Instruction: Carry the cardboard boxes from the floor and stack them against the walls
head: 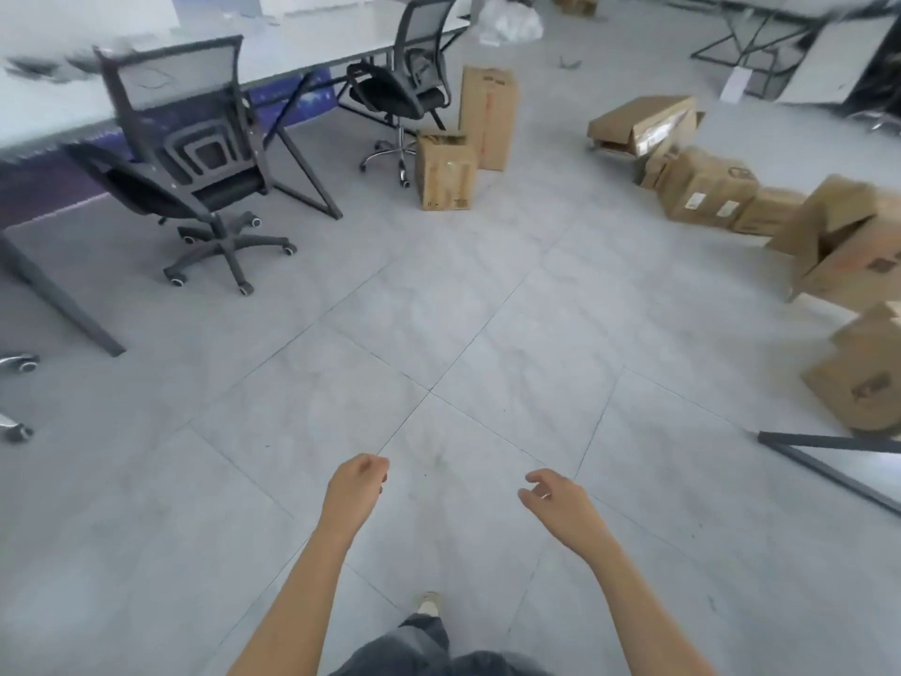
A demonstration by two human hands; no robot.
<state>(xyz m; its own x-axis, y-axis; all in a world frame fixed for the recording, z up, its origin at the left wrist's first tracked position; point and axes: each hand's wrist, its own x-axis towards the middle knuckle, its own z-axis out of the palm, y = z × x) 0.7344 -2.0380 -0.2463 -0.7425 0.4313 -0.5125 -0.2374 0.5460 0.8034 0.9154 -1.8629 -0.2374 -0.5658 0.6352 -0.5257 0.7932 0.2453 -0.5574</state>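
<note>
At ten o'clock I see an office chair [195,163] beside a desk [317,36]. At twelve, a short box [446,170] stands just in front of a taller box [489,117] on the floor [439,334]. From one to three o'clock, more boxes [707,192] lie scattered. At six, my left hand [358,490] and right hand [556,500] hang apart, fingers loosely curled, holding nothing.

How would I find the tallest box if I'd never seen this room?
Find the long white desk and the farther office chair at it. Right of that chair stand two boxes; the tall box rises behind the short box, standing on end.
</note>
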